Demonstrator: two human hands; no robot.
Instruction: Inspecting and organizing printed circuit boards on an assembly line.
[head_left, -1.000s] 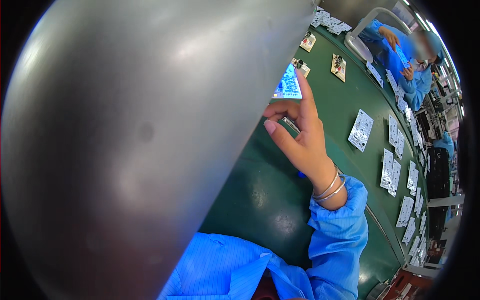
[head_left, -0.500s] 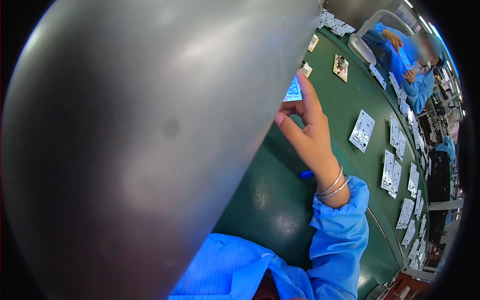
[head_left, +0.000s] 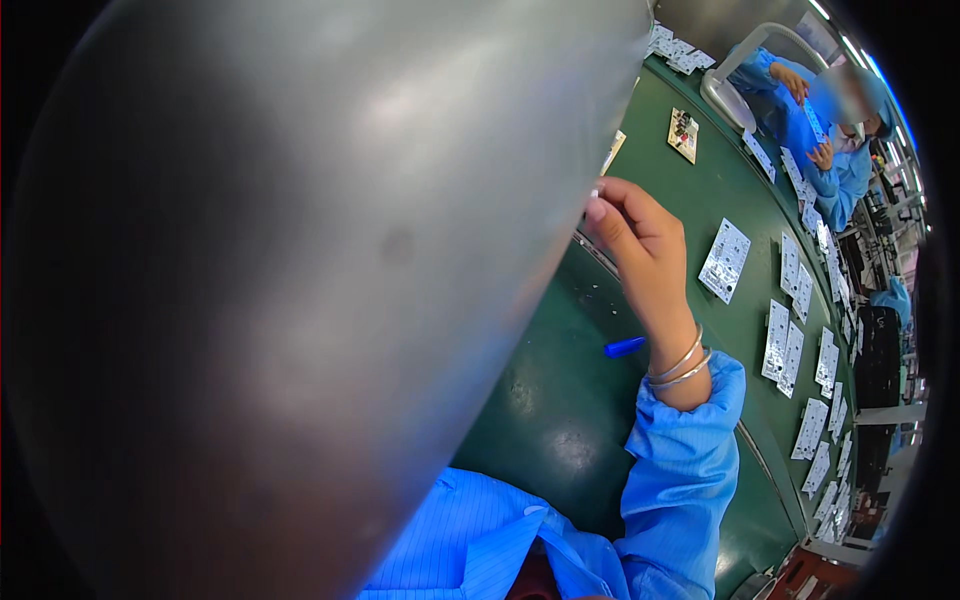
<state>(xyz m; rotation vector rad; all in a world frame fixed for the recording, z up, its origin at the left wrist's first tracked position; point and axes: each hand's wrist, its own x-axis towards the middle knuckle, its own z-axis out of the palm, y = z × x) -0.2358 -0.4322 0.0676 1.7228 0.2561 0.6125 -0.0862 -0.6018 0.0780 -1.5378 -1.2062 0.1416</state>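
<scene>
the right hand (head_left: pixel 653 240) has fingers curled close, hold hidden by the panel (head_left: pixel 330 330), so cannot tell. at its eleven o'clock, a board (head_left: pixel 615 149), probably light, stiff, fragile; best held by edges.

The right hand (head_left: pixel 655 258) has curled its outstretched finger toward the thumb; the glowing board's slipped from view.

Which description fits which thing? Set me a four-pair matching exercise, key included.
1. right hand
2. small blue object
3. bangles
4. blurred grey surface

A. circling a wrist
B. filling much of the picture's left side
C. fingers bent, thumb extended toward the upper left
D. lying on the green worktop

Pairs: 1-C, 2-D, 3-A, 4-B
</scene>
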